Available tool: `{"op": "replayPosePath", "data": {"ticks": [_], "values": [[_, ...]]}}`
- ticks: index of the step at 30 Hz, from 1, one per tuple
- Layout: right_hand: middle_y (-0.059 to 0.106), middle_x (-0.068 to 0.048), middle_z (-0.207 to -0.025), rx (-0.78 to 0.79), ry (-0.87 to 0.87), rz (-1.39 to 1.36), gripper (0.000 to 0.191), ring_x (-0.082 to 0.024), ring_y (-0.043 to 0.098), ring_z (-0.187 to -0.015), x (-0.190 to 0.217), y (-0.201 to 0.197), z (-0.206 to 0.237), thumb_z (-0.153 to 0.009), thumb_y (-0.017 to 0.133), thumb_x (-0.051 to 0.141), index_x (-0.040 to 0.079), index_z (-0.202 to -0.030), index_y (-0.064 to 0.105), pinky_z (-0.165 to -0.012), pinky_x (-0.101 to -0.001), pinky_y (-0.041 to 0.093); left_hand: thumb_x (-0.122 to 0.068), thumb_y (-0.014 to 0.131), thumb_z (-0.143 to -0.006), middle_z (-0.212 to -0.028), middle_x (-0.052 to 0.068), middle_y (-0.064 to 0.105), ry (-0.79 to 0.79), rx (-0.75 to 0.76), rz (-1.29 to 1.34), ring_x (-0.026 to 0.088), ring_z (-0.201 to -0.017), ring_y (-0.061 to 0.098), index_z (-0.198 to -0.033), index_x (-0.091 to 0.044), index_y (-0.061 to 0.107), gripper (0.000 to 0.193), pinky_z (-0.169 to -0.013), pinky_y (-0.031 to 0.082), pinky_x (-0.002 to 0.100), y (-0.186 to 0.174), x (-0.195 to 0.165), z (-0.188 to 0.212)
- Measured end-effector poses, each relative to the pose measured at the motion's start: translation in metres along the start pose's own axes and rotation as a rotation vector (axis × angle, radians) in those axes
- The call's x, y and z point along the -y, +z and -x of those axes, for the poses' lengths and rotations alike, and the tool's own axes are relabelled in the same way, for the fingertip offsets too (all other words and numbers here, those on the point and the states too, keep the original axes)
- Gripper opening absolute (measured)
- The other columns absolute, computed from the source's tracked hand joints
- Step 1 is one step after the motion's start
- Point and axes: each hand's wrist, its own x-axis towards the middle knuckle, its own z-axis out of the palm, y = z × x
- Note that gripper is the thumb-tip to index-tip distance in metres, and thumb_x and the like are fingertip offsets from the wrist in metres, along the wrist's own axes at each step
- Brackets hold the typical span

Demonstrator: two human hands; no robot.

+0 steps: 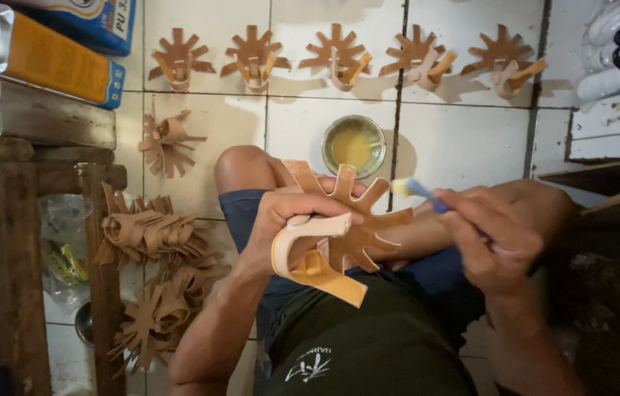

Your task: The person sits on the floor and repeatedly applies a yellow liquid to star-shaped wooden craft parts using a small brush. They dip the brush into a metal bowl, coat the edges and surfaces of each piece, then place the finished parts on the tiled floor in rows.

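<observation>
Left hand (pixel 281 227) closed on a tan star-cut leather piece (pixel 343 220), held over the lap. Right hand (pixel 489 231) gripping a blue brush (pixel 420 192), bristles just beside the piece's right prong. Farther off, glue tin (pixel 354 145) on the tiled floor (pixel 464 139); beyond it, a row of finished pieces (pixel 339 55).

Your arms are bare to above the elbow; no sleeves, gloves, rings or watch show on your left hand (pixel 281 220) or right hand (pixel 497 235). You wear blue shorts (pixel 251 213) ending at the knee. Your shirt (pixel 368 345) is dark olive green, with a small white graphic and lettering printed low on the front.
</observation>
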Motion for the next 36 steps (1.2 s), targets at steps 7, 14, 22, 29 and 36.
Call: {"op": "replayPosePath", "data": {"ticks": [7,14,22,29,36], "values": [[0.067,-0.012,-0.091,0.031,0.046,0.025,0.020,-0.015,0.064,-0.081,0.007,0.004,-0.006,-0.095,0.063,-0.011,-0.011,-0.115,0.070,-0.067,-0.0230,0.049,-0.001,0.077,-0.093,-0.130,0.013,0.070,0.013,-0.024,-0.005,0.015,-0.119,0.064,-0.113,0.001,0.076,0.020,-0.102,0.053,0.029,0.005,-0.007,-0.004],[0.066,-0.006,-0.089,-0.001,0.252,-0.040,0.018,-0.011,0.066,-0.077,-0.009,0.007,-0.006,-0.100,0.064,-0.002,-0.007,-0.116,0.071,-0.067,-0.0245,0.051,-0.004,0.079,-0.091,-0.127,0.011,0.073,0.043,0.006,-0.102,0.011,-0.108,0.068,-0.112,-0.002,0.077,0.022,-0.094,0.055,0.025,0.005,0.004,0.001],[0.065,-0.003,-0.085,-0.219,0.713,-0.688,0.006,-0.009,0.059,-0.072,-0.023,0.043,0.010,-0.098,0.073,0.002,-0.003,-0.101,0.072,-0.066,-0.0225,0.049,-0.028,0.074,-0.098,-0.103,0.008,0.071,0.115,-0.086,-0.408,0.015,-0.095,0.065,-0.120,-0.002,0.077,0.035,-0.093,0.047,0.024,0.019,0.029,0.013],[0.070,-0.005,-0.089,-0.316,0.623,-0.743,0.008,-0.010,0.065,-0.071,-0.027,0.047,0.003,-0.092,0.072,-0.004,0.001,-0.099,0.070,-0.067,-0.0253,0.056,-0.022,0.071,-0.096,-0.109,0.017,0.075,-0.042,-0.401,0.831,0.024,-0.093,0.074,-0.113,-0.009,0.070,0.021,-0.076,0.060,0.031,0.026,0.053,0.017],[0.070,-0.007,-0.088,0.022,0.586,-0.415,0.011,-0.010,0.063,-0.072,-0.013,0.039,0.004,-0.091,0.073,-0.005,-0.006,-0.102,0.070,-0.065,-0.0241,0.053,-0.007,0.078,-0.093,-0.082,0.002,0.066,-0.380,-0.052,0.257,0.006,-0.069,0.059,-0.106,0.002,0.074,0.017,-0.060,0.045,0.022,0.012,0.051,0.020]]}}
